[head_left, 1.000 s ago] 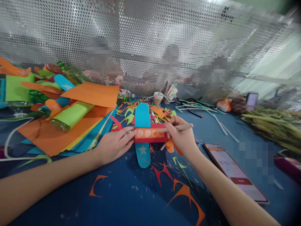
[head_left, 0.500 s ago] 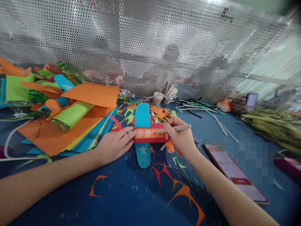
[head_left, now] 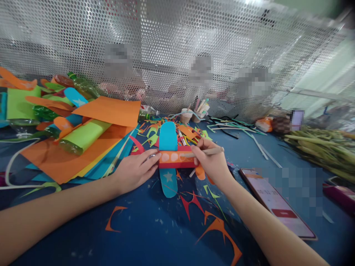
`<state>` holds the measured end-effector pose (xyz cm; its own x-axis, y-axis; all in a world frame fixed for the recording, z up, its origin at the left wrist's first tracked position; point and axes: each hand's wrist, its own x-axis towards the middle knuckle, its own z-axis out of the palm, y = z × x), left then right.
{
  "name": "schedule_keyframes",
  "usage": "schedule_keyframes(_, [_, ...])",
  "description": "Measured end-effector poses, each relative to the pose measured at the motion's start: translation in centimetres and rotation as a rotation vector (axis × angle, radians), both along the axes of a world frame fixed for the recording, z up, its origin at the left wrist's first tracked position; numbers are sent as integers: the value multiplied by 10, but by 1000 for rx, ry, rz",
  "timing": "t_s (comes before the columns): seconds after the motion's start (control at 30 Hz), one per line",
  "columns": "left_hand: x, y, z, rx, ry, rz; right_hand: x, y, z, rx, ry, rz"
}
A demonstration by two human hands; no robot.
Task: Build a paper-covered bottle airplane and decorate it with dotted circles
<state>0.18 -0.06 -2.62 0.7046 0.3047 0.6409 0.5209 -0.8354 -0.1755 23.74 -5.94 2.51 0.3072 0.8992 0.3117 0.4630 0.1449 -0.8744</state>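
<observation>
A winged paper model with a row of pale circles.
The left hand lays its fingers against the model's left end; whether it pinches or merely presses, I cannot tell. The model sits on the desk between the hands, blue wings across its red body. The right hand grasps a pale pen, tip by the circles. Should the left fingers slip, the body could twist and the outline smear.

The toy's body is red, its strip orange with pale spots; the twelve-o'clock wing is plain blue, the six-o'clock wing blue with a pale star.
</observation>
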Motion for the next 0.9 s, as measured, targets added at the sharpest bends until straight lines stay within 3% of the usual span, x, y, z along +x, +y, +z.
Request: schedule_keyframes(0.9, [-1,1,-1,-11,11,-1,0,2,0,-22,-20,17])
